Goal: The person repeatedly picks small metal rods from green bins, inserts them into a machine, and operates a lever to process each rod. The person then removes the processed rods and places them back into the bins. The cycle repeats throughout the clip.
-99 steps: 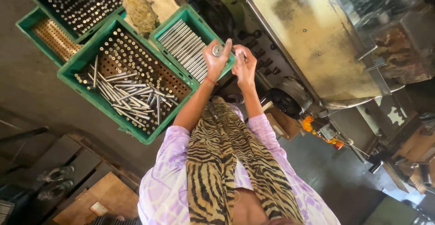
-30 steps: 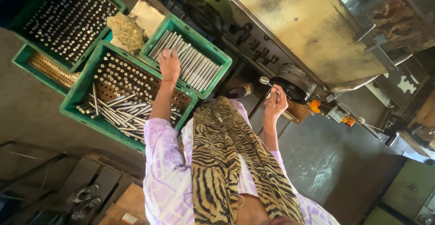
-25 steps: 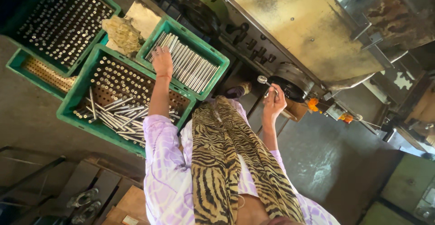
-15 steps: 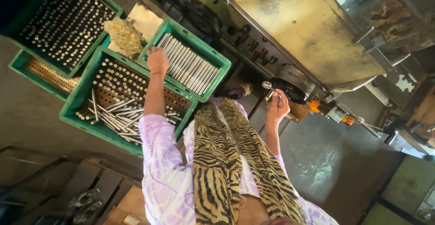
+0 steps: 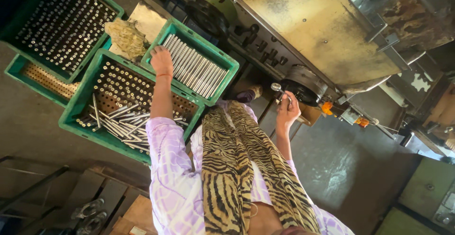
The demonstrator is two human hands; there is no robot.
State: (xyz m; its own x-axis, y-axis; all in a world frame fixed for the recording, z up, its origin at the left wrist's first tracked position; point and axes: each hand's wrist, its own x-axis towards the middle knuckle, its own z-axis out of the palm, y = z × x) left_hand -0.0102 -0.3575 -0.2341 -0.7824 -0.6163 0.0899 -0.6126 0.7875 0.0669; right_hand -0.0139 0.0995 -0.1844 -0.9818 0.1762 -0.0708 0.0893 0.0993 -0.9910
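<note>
Rod in hand: a short metal rod (image 5: 279, 89) is pinched in the right hand (image 5: 287, 112), held up just in front of the round dark chuck (image 5: 303, 85) of the big yellowed machine (image 5: 313, 31). Its bright tip points toward the chuck but looks apart from it.
Right grip: fingers closed around the rod, thumb side toward the machine.
Left hand: the left hand (image 5: 162, 62) reaches out over the near corner of the green crate of laid-flat rods (image 5: 196, 69), fingers curled down onto the rod ends. Whether it has one pinched or only touches them I cannot tell; the hand covers the spot.
Left grip: partly curled, contents hidden.
Stock: the flat crate holds a neat row of bright rods lying side by side, most of its width filled.
Nearer crate: a second green crate (image 5: 118, 107) has a holed board with rods standing in it and a loose heap of rods lying crosswise along its near edge.
Far crates: two more green crates (image 5: 61, 22) at the far left corner, full of standing pieces.
Rag: a crumpled yellowish rag (image 5: 125, 36) sits between the crates.
Progress, as I judge it: mid-cycle. One rod is at the machine but not seated, and many rods are left in the flat crate.
</note>
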